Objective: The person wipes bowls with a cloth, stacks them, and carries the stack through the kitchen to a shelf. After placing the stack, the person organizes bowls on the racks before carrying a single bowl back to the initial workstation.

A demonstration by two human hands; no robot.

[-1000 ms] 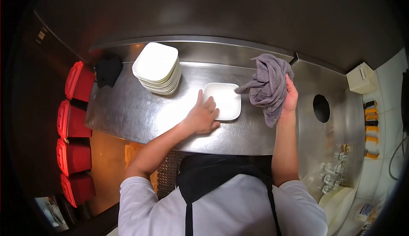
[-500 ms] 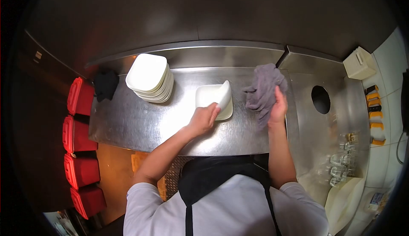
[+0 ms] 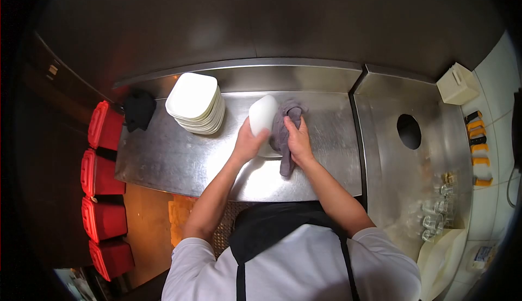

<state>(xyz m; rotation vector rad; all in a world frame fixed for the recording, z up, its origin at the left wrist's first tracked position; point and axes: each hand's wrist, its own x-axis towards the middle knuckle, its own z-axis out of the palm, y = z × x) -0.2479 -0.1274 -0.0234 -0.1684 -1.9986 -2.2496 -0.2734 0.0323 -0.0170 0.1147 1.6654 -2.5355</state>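
Observation:
My left hand (image 3: 250,142) is closed round the lower left side of a white square plate (image 3: 262,113), which is tilted up over the counter. In my right hand (image 3: 300,142) is a bunched greyish-purple cloth (image 3: 280,133), held up to the plate's right side with one end hanging down. Beneath them another white plate (image 3: 268,152) lies on the counter, mostly hidden. A tall stack of white square plates (image 3: 191,97) stands to the left of my hands.
The steel counter (image 3: 331,165) has a raised back edge. A dark cloth (image 3: 138,109) lies at its left end, near several red bins (image 3: 103,170). To the right are a round hole (image 3: 409,131), several glasses (image 3: 433,222) and a cream box (image 3: 458,84).
My right hand has brought the cloth leftward from the right side of the counter to the plate. My left hand has shifted slightly left and turned the plate more upright.

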